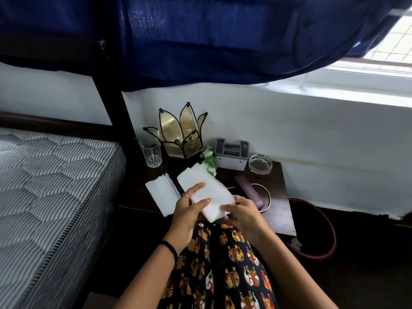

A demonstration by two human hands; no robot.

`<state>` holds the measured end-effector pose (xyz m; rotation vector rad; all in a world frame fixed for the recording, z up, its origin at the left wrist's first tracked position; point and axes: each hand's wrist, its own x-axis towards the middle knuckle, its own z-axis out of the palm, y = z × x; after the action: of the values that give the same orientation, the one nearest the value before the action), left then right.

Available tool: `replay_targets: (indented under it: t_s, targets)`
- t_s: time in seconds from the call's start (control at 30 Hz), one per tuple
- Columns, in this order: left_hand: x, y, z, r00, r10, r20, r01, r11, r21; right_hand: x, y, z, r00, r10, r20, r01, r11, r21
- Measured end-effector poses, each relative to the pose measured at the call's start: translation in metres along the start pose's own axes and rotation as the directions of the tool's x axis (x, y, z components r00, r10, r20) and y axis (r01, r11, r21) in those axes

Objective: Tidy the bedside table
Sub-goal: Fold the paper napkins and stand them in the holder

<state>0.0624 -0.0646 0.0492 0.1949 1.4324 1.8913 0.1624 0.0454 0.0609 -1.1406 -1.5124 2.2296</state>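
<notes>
Bed (44, 186): striped mattress filling the left of the scene, its edge just left of the desk.
Desk (281, 210): dark wooden bedside top against the white wall, still carrying scattered things, so the tidying looks unfinished.
Lamp (180, 134): petal-shaped glass lamp at the far left corner, out of the working area.
Folded tissues (209, 195): a white stack held above the near edge of the desk, angled from far left to near right, probably so its edges can be squared.
Second tissue pile (161, 196): lies flat on the desk, just left of the held stack, likely waiting to be joined to it.
Left hand (189, 210): grasping the stack from the left, thumb on top.
Right hand (243, 212): closed on the stack's near right end, fingers underneath to support it.
Organiser box (231, 155): grey, at the far edge by the wall.
Purple case (249, 190): lies on the desk right of the hands.
Ashtray (260, 163): clear glass, far right.
Glass tumbler (153, 153): upright beside the lamp.
Green wrapper (210, 160): crumpled, between lamp and box.
</notes>
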Motion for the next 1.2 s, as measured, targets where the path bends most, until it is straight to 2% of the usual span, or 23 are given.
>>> replay_targets:
  t_s: [0.1,0.17,0.27,0.37,0.5,0.67,0.87,1.07,1.2]
  targets:
    - [0.002,0.012,-0.006,0.989,0.055,-0.139,-0.068,0.994,-0.089,-0.007,-0.010,-0.013,1.000,-0.012,0.004,0.012,0.999,-0.034]
    - [0.006,0.022,-0.015,0.983,0.032,-0.183,-0.052,0.993,-0.102,-0.011,-0.018,-0.023,1.000,0.000,0.022,0.001,0.999,-0.045]
    - [0.009,0.035,-0.026,0.991,-0.058,-0.117,0.054,0.998,-0.038,-0.018,-0.032,-0.033,1.000,-0.001,0.024,0.000,0.999,0.047]
    - [0.008,0.043,-0.031,0.989,-0.147,0.016,0.146,0.988,0.052,-0.020,-0.038,-0.037,1.000,-0.021,-0.001,0.021,0.985,0.172]
    - [0.004,0.043,-0.027,0.958,-0.232,0.166,0.214,0.970,0.118,-0.019,-0.039,-0.037,0.999,-0.044,0.003,0.042,0.977,0.207]
    - [0.000,0.039,-0.018,0.986,-0.143,0.089,0.137,0.988,0.071,-0.022,-0.041,-0.040,0.993,-0.009,0.120,-0.011,0.986,0.167]
    - [-0.001,0.040,-0.014,0.985,-0.127,0.115,0.119,0.990,0.072,-0.028,-0.048,-0.038,0.983,-0.126,0.135,0.101,0.979,0.180]
    - [0.005,0.039,-0.013,0.972,-0.224,0.065,0.230,0.968,-0.100,-0.027,-0.050,-0.036,0.986,-0.146,0.085,0.131,0.978,0.163]
    - [0.010,0.031,-0.012,0.979,-0.199,0.043,0.197,0.980,0.038,-0.024,-0.049,-0.037,0.994,-0.095,0.052,0.081,0.970,0.227]
